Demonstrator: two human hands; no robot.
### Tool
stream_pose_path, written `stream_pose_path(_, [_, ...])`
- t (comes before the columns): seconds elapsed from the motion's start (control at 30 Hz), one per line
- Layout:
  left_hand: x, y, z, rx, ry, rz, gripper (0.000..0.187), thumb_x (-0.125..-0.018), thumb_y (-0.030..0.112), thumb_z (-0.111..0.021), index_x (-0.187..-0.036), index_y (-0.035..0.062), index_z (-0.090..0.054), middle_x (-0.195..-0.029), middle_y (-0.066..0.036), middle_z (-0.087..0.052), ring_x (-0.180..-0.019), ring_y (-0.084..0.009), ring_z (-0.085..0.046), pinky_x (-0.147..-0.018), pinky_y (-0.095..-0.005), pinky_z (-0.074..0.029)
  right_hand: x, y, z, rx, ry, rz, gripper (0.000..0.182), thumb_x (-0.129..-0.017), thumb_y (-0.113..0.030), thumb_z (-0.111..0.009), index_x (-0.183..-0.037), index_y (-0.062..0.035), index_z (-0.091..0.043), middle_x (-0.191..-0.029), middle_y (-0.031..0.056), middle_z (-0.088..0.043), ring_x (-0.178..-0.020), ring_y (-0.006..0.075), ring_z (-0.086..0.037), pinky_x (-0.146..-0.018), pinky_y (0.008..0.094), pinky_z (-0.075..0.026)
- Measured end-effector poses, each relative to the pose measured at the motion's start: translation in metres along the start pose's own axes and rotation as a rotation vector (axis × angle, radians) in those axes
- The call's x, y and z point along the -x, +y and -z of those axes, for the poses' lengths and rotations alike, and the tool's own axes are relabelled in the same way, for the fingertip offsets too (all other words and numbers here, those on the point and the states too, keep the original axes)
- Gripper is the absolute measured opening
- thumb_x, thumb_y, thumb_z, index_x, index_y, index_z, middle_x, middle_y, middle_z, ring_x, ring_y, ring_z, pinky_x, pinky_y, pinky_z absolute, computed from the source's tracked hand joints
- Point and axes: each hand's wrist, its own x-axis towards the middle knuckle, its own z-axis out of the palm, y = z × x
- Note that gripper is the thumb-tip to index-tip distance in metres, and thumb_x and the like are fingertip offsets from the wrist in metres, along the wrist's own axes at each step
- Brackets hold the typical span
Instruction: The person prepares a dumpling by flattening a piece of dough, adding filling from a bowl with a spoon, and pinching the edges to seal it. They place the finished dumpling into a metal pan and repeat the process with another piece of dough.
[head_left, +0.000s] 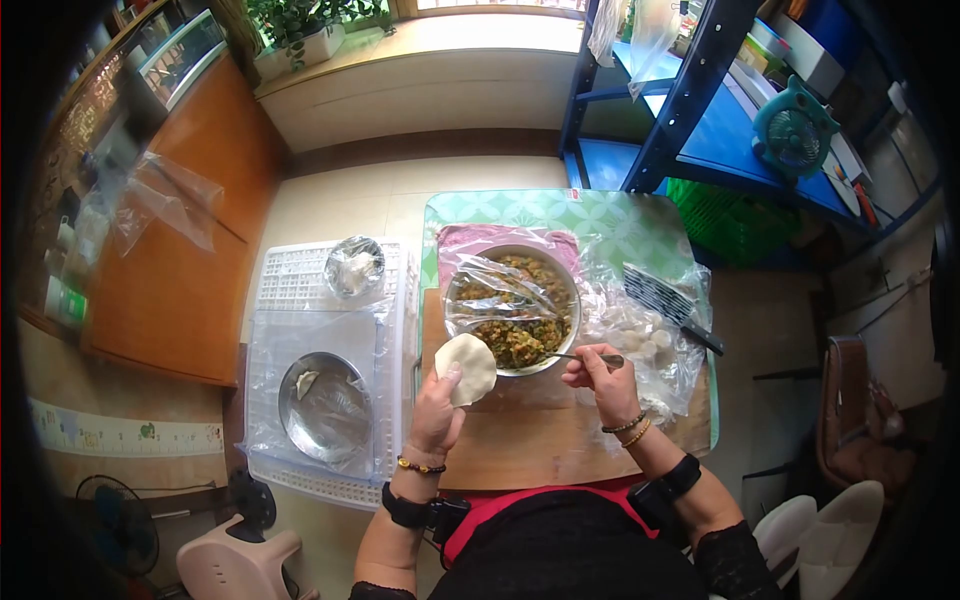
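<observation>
A round dough wrapper (pixel 467 367) lies across the fingers of my left hand (pixel 437 412), with the thumb pressed on its edge. My right hand (pixel 603 380) grips the handle of a spoon (pixel 590 358), whose tip reaches into the chopped filling (pixel 515 345). The filling sits in a metal bowl (pixel 577 335) partly covered by clear plastic film (pixel 490 285). To the right, pale dough pieces (pixel 655 345) lie under a plastic bag. On the left, a single folded dumpling (pixel 307 383) rests in a round metal pan (pixel 345 447).
A cleaver (pixel 672 305) with a black handle lies on the plastic at the right. A small film-wrapped bowl (pixel 355 267) stands on the white crate (pixel 275 478). The bowl of filling is on a pink cloth (pixel 455 240) over the wooden board (pixel 540 440). Blue shelving (pixel 690 110) stands at the back right.
</observation>
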Motion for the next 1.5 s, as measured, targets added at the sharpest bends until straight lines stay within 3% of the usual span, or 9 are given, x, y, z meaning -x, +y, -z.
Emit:
stream_pose_path(0.4, [-0.006,-0.001,-0.008,-0.007,-0.031,0.035,0.038,-0.099,0.014,-0.046,-0.135,0.0003,-0.045,-0.122,-0.010,-0.059,-0.110,-0.0202,-0.059,-0.094,-0.0324,-0.048,0.009,-0.016,-0.005,-0.008,-0.037,0.075,0.021,-0.099,-0.017,-0.053,-0.103,0.0035,-0.058,-0.086,0.0098,-0.066,-0.075,0.0186,-0.069,-0.070,0.0280,-0.056])
stream_pose_path(0.63, [-0.014,-0.005,-0.027,0.042,-0.065,0.061,0.041,-0.102,0.018,-0.037,-0.139,-0.0006,-0.039,-0.131,-0.013,-0.053,-0.118,-0.0243,-0.054,-0.101,-0.0378,-0.044,0.028,-0.035,-0.028,0.145,-0.115,0.217,0.020,-0.099,-0.014,-0.051,-0.104,0.0041,-0.058,-0.087,0.0094,-0.066,-0.078,0.0180,-0.068,-0.071,0.0284,-0.056])
stream_pose_path(0.73, [-0.017,-0.012,-0.024,0.143,-0.098,0.129,0.042,-0.103,0.022,-0.035,-0.138,-0.0003,-0.040,-0.132,-0.014,-0.052,-0.119,-0.0265,-0.053,-0.103,-0.0406,-0.043,0.035,-0.033,-0.034,0.332,-0.172,0.367,0.014,-0.095,-0.007,-0.055,-0.104,0.0033,-0.059,-0.086,0.0113,-0.067,-0.078,0.0211,-0.068,-0.069,0.0294,-0.055])
stream_pose_path(0.8, [-0.017,-0.016,-0.022,0.210,-0.123,0.174,0.042,-0.104,0.025,-0.034,-0.137,-0.0001,-0.040,-0.132,-0.014,-0.052,-0.120,-0.0275,-0.053,-0.104,-0.0423,-0.042,0.035,-0.037,-0.036,0.781,-0.285,0.838,0.015,-0.088,-0.001,-0.062,-0.103,0.0017,-0.061,-0.088,0.0140,-0.066,-0.077,0.0262,-0.068,-0.067,0.0325,-0.054])
stream_pose_path(0.83, [-0.016,-0.016,-0.023,0.221,-0.108,0.191,0.043,-0.104,0.027,-0.034,-0.138,0.0012,-0.040,-0.134,-0.014,-0.051,-0.122,-0.0285,-0.051,-0.106,-0.0438,-0.039,0.035,-0.034,-0.038,0.757,-0.281,0.899,0.019,-0.081,0.001,-0.066,-0.100,-0.0002,-0.061,-0.089,0.0155,-0.065,-0.078,0.0308,-0.066,-0.067,0.0354,-0.053])
stream_pose_path(1.37, [-0.011,-0.021,-0.020,0.350,-0.095,0.218,0.047,-0.104,0.031,-0.031,-0.140,0.0021,-0.037,-0.139,-0.016,-0.047,-0.129,-0.0319,-0.045,-0.111,-0.0498,-0.033,0.045,-0.029,-0.034,0.852,-0.335,0.960,0.024,-0.079,0.001,-0.069,-0.101,-0.0023,-0.060,-0.091,0.0137,-0.065,-0.080,0.0300,-0.066,-0.068,0.0363,-0.054])
stream_pose_path(1.5, [-0.007,-0.017,-0.020,0.360,-0.113,0.217,0.045,-0.104,0.028,-0.032,-0.139,0.0006,-0.038,-0.137,-0.016,-0.048,-0.127,-0.0298,-0.047,-0.111,-0.0472,-0.034,0.051,-0.037,-0.029,0.820,-0.363,0.978,0.026,-0.078,0.001,-0.070,-0.102,-0.0024,-0.061,-0.092,0.0138,-0.065,-0.080,0.0297,-0.066,-0.068,0.0360,-0.054])
